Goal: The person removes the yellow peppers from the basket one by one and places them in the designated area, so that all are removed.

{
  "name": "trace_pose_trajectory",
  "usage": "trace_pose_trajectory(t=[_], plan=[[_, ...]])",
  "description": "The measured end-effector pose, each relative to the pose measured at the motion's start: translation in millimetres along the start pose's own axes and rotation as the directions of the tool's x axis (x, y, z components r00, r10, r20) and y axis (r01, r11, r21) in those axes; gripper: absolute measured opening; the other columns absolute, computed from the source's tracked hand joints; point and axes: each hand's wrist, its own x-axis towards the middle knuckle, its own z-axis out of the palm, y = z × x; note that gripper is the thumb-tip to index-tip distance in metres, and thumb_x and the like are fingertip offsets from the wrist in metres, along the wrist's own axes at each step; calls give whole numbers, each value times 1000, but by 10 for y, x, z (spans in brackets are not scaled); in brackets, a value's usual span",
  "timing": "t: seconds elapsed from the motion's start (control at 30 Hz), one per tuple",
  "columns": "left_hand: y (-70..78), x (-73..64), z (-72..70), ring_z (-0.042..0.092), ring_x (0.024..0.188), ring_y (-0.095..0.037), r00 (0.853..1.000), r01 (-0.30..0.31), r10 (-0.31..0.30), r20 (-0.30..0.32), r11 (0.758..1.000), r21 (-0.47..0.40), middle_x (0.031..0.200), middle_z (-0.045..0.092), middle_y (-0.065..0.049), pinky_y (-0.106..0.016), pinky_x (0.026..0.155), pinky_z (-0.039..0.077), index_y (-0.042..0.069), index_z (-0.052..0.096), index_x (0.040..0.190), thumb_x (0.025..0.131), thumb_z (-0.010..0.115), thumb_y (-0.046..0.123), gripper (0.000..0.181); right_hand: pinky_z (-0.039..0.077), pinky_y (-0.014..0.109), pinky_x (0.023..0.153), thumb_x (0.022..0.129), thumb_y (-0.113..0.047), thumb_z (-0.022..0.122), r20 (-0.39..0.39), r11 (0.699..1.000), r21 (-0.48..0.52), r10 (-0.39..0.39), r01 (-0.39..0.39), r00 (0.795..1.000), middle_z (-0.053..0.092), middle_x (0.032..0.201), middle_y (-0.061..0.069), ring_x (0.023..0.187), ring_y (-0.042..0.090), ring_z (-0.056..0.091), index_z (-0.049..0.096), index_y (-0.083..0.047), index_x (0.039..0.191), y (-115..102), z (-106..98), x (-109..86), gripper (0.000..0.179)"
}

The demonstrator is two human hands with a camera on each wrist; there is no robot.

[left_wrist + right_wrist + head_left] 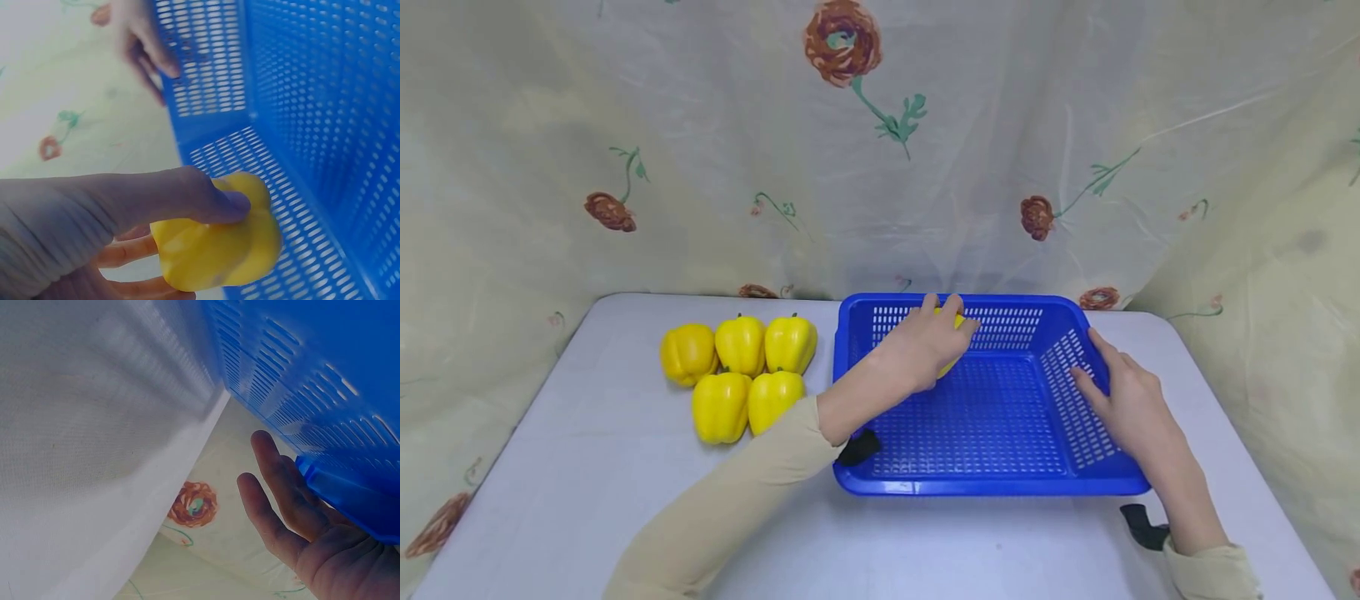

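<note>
My left hand (928,343) grips a yellow bell pepper (225,247) over the left half of a blue plastic basket (985,487). In the left wrist view the thumb lies across the pepper's top and the fingers are beneath it. My right hand (1138,404) holds the basket's right rim, thumb on the inner side and fingers outside. The right wrist view shows those fingers (265,519) fairly straight beside the slotted outer wall. To the left of the basket, several more yellow bell peppers (721,408) stand close together in two rows.
A white cloth covers the table (925,550). Behind and beside it hangs a pale curtain (970,167) with printed flowers. The basket's slotted floor (985,417) shows bare beneath the left hand. Black straps (1142,527) show near both wrists.
</note>
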Motion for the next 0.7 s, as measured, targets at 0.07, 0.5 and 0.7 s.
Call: trace_pose_trajectory(t=[0.07,0.5,0.7], plan=[[-51,-70,-36,48,145,-38,1000,4,-5,-24,999,-33,162,41,-15,-42,116,55,17,45,161,91,86,12,82,48,80,103,111,-31,58,-2,1000,1,-3,3,1000,51,147,46,131,68,53,31,4,166,6,5,0,70],[-409,-643,-212,42,151,-38,988,63,-97,-124,964,-257,165,43,-11,-42,120,53,16,41,165,89,89,12,90,47,80,104,112,-32,57,4,1000,-3,9,-9,1000,51,148,46,132,68,52,29,3,167,25,15,12,71],[-564,-978,-206,42,152,-37,964,132,-194,-179,942,-309,164,45,-10,-47,121,53,17,45,159,88,88,6,84,48,80,103,112,-32,57,6,1000,-1,5,-5,1000,51,148,46,132,68,52,29,2,167,21,21,15,71]])
